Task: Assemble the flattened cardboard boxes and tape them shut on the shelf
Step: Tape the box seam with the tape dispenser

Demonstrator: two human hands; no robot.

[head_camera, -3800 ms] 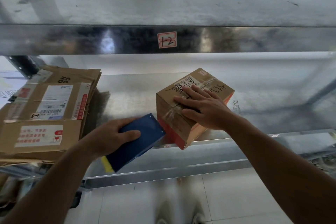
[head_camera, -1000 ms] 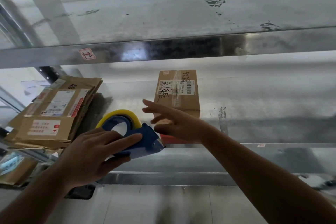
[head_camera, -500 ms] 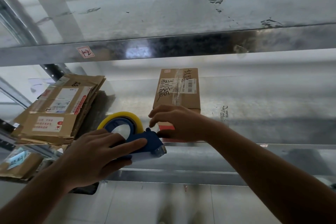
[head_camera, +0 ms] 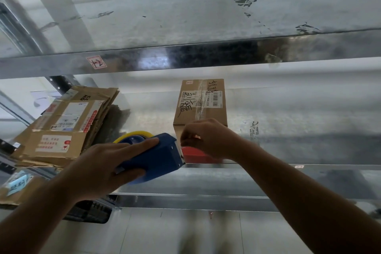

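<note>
An assembled brown cardboard box (head_camera: 201, 101) with labels, handwriting and a clear tape strip stands on the metal shelf (head_camera: 288, 134), its near end at the shelf's front edge. My left hand (head_camera: 107, 168) grips a blue tape dispenser (head_camera: 156, 158) with a yellow tape roll (head_camera: 132, 135), its mouth just left of the box's near face. My right hand (head_camera: 208, 138) is in front of that near face with fingers curled, fingertips pinched at the dispenser's mouth; what they pinch is too small to tell.
A stack of flattened cardboard boxes (head_camera: 64, 123) lies on the shelf at the left. An upper metal shelf (head_camera: 206, 53) overhangs close above. More cardboard (head_camera: 14, 189) sits on a lower level at the far left. Tiled floor shows below.
The box was turned and pushed lengthwise onto the shelf. My left hand brought the dispenser up to the box's near end, and my right hand curled from reaching toward the dispenser's mouth.
</note>
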